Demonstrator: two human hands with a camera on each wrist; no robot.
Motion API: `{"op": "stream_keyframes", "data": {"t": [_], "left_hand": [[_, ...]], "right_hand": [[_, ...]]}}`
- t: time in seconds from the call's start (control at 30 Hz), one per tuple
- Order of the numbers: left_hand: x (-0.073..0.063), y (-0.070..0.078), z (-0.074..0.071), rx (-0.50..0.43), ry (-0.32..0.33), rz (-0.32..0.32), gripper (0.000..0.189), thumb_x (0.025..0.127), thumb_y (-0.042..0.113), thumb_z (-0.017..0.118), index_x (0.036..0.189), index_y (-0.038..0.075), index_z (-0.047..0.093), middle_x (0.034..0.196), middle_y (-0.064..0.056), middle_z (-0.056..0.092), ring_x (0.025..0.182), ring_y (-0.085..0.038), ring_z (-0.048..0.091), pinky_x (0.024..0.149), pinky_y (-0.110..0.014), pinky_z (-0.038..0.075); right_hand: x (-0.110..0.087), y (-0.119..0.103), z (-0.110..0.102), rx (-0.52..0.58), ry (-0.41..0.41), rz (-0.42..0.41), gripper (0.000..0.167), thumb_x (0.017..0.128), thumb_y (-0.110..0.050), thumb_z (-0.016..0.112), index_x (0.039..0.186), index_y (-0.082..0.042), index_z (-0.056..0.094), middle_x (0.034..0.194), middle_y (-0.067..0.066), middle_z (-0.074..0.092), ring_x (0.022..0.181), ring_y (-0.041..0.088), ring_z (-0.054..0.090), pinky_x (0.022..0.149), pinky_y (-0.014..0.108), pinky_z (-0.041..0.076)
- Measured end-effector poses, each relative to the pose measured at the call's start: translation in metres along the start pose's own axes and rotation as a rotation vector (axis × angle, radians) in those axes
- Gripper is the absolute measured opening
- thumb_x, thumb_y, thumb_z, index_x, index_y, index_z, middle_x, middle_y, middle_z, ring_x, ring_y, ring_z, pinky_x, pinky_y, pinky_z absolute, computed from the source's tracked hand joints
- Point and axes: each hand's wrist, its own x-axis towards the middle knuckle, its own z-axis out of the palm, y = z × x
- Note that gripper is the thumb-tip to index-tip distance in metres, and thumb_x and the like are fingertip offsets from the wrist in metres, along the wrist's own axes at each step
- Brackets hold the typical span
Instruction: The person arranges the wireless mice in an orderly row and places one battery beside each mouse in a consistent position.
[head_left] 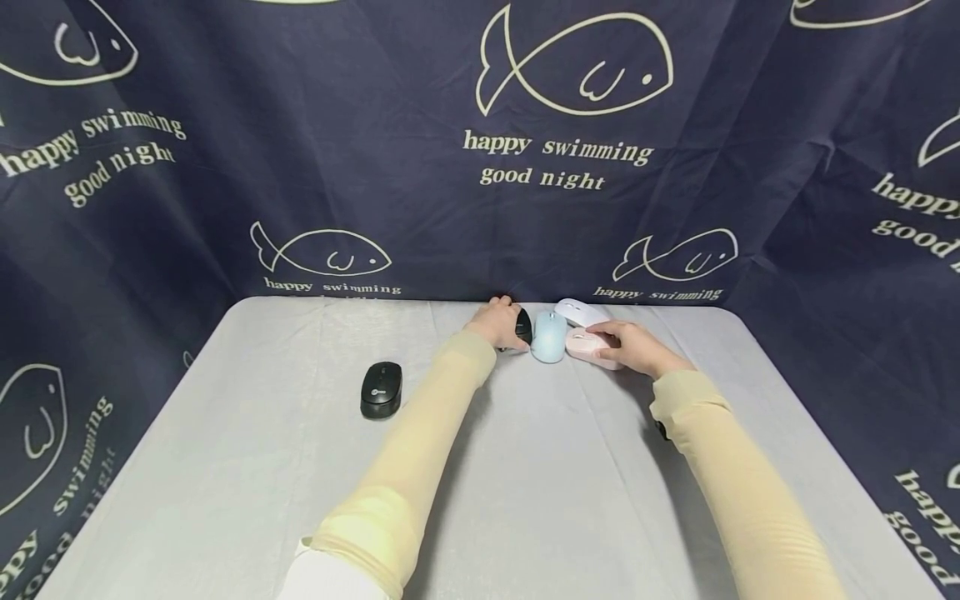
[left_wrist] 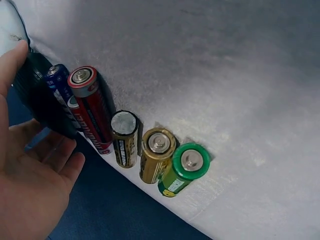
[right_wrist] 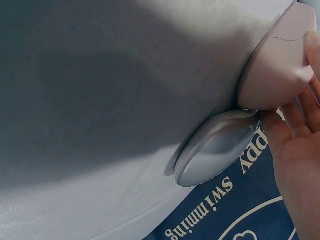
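Peeking past left fingers [head_left: 513, 341]: black mouse [head_left: 524, 327]

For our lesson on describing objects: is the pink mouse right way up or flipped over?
Right way up: the head view shows the pink mouse with its scroll wheel on top.

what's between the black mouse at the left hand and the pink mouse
A light blue mouse lies between the black mouse at the left hand and the pink mouse, as the head view shows.
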Motion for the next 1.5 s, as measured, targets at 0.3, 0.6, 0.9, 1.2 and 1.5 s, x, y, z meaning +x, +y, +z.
{"op": "stream_keyframes", "data": {"t": [0.3, 0.6, 0.9, 1.2, 1.5], "left_hand": [[-0.01, 0.002, -0.005, -0.064, -0.023, 0.021, 0.086, 0.081, 0.051, 0.067, 0.147, 0.01, 0.031, 0.148, -0.013, 0.033, 0.136, -0.028, 0.029, 0.112, -0.036, 0.027], [-0.002, 0.0, 0.0, -0.131, -0.06, 0.009, 0.094, 0.075, 0.049, 0.073, 0.147, 0.007, 0.028, 0.146, -0.016, 0.036, 0.133, -0.03, 0.036, 0.107, -0.036, 0.035], [-0.012, -0.001, 0.002, -0.124, -0.009, 0.004, 0.092, 0.08, 0.048, 0.07, 0.147, 0.004, 0.025, 0.144, -0.018, 0.036, 0.132, -0.03, 0.037, 0.11, -0.037, 0.031], [-0.012, -0.005, 0.001, -0.115, 0.018, 0.006, 0.096, 0.075, 0.05, 0.073, 0.145, 0.003, 0.028, 0.143, -0.02, 0.037, 0.132, -0.032, 0.036, 0.11, -0.036, 0.03], [-0.019, -0.007, -0.013, -0.136, 0.044, 0.051, 0.092, 0.075, 0.047, 0.075, 0.144, 0.004, 0.031, 0.14, -0.019, 0.038, 0.128, -0.032, 0.036, 0.108, -0.039, 0.032]], "right_hand": [[-0.001, -0.001, -0.001, -0.006, -0.006, 0.026, 0.046, 0.085, -0.011, 0.069, 0.128, -0.002, 0.056, 0.13, 0.024, 0.053, 0.124, 0.04, 0.045, 0.104, 0.052, 0.032], [-0.003, -0.002, -0.001, 0.005, 0.005, 0.005, 0.045, 0.084, -0.01, 0.069, 0.127, -0.002, 0.057, 0.128, 0.023, 0.055, 0.123, 0.04, 0.046, 0.103, 0.051, 0.033], [0.001, 0.002, 0.002, -0.003, 0.003, 0.009, 0.046, 0.084, -0.011, 0.069, 0.127, -0.002, 0.057, 0.129, 0.022, 0.055, 0.123, 0.039, 0.046, 0.103, 0.05, 0.034], [0.002, 0.002, 0.002, -0.005, 0.007, -0.005, 0.046, 0.084, -0.011, 0.07, 0.127, -0.002, 0.057, 0.128, 0.022, 0.056, 0.121, 0.038, 0.047, 0.103, 0.05, 0.035], [-0.001, -0.001, 0.0, -0.003, 0.001, 0.007, 0.045, 0.084, -0.009, 0.069, 0.127, -0.001, 0.057, 0.128, 0.023, 0.055, 0.121, 0.039, 0.048, 0.102, 0.051, 0.035]]}}
